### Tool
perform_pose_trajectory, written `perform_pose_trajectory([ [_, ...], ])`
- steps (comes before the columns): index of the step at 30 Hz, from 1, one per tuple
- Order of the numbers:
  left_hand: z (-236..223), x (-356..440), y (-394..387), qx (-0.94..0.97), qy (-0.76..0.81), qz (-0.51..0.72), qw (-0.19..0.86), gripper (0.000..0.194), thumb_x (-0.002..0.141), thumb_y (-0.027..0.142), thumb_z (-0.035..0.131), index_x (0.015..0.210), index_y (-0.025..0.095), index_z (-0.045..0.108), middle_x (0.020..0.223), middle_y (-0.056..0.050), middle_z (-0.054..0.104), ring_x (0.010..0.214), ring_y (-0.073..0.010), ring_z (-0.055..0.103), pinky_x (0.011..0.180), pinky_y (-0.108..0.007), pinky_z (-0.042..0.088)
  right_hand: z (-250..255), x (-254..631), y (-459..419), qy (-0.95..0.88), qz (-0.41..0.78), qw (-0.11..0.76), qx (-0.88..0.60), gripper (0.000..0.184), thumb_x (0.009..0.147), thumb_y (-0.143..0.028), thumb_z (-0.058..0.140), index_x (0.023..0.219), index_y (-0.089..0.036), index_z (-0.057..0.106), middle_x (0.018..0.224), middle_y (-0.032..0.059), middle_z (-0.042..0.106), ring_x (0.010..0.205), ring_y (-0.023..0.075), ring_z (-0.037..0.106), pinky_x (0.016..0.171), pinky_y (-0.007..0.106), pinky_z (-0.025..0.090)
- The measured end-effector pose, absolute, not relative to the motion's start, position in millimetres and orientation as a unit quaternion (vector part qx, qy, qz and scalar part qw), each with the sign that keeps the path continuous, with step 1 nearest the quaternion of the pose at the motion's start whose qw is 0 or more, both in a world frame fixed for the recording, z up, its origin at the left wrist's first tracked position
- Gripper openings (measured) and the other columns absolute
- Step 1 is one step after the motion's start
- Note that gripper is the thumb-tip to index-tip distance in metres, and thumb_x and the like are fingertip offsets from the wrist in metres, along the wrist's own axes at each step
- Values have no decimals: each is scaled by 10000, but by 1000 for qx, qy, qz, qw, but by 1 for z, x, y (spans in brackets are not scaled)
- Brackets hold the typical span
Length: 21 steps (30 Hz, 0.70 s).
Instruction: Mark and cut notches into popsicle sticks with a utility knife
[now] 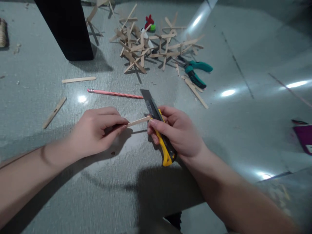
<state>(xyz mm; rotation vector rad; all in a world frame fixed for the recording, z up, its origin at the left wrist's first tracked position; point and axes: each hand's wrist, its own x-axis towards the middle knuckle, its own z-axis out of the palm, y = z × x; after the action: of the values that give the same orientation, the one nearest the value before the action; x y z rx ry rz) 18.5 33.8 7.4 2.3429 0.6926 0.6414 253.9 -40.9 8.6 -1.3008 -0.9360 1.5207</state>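
Note:
My left hand [99,130] pinches one end of a wooden craft stick [138,122] between thumb and fingers, above the grey surface. In my right hand [176,130] is a yellow and black utility knife [162,139], its blade extended and pointing up and away to the left. The stick's other end meets the right fingertips beside the knife; whether the blade touches it I cannot tell. Just beyond the hands lies a red pencil [114,94], its right end next to the blade. Two loose craft sticks rest to the left, one plain [79,79] and one with a slot [55,112].
A tangled pile of craft sticks [136,48] lies at the back, with a red and green item [149,23] in it. Teal-handled pliers [195,70] sit right of the pile. A black upright block [73,32] stands back left. A purple object [303,138] is at far right.

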Motion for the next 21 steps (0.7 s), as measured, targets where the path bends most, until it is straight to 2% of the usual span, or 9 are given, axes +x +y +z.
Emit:
perform_pose_trajectory([
  [2, 6, 16, 29, 906, 243, 268, 219, 160, 1008, 188, 590, 1032, 225, 744, 906, -39, 769, 751, -168, 703, 630, -304, 527, 9, 254, -41, -369, 622, 452, -522, 327, 859, -435, 826, 892, -219, 583, 710, -46, 716, 440, 79, 599, 400, 184, 449],
  [4, 7, 12, 24, 929, 207, 292, 93, 155, 982, 162, 626, 1081, 225, 728, 900, -35, 774, 715, -173, 690, 592, -318, 506, 10, 253, -42, -359, 633, 457, -512, 345, 850, -445, 832, 913, -219, 579, 752, -32, 743, 433, 82, 605, 381, 182, 444],
  [6, 10, 10, 18, 941, 159, 297, -19, 153, 964, 127, 646, 1072, 208, 718, 860, -22, 767, 672, -164, 673, 537, -319, 469, 9, 252, -43, -349, 643, 465, -498, 354, 840, -438, 840, 959, -219, 590, 771, -30, 755, 428, 78, 605, 382, 177, 443],
  [8, 15, 10, 14, 949, 117, 282, -81, 140, 974, 87, 620, 1039, 167, 716, 841, -24, 760, 673, -157, 684, 495, -312, 453, 8, 251, -44, -339, 652, 474, -484, 367, 822, -427, 853, 986, -224, 594, 752, -46, 746, 418, 73, 596, 394, 174, 445],
  [13, 23, 13, 9, 955, 98, 259, -104, 138, 1002, 54, 578, 994, 97, 708, 808, -42, 746, 673, -161, 709, 490, -305, 509, 0, 245, -46, -324, 653, 497, -471, 385, 789, -400, 868, 960, -236, 564, 714, -76, 717, 396, 64, 568, 382, 168, 411],
  [21, 20, 14, 3, 935, 98, 321, -115, 136, 968, 72, 641, 879, 164, 685, 800, -22, 739, 724, -156, 705, 574, -296, 518, -6, 244, -48, -364, 618, 520, -464, 401, 766, -438, 874, 930, -234, 571, 769, -71, 720, 412, 62, 572, 408, 188, 447],
])
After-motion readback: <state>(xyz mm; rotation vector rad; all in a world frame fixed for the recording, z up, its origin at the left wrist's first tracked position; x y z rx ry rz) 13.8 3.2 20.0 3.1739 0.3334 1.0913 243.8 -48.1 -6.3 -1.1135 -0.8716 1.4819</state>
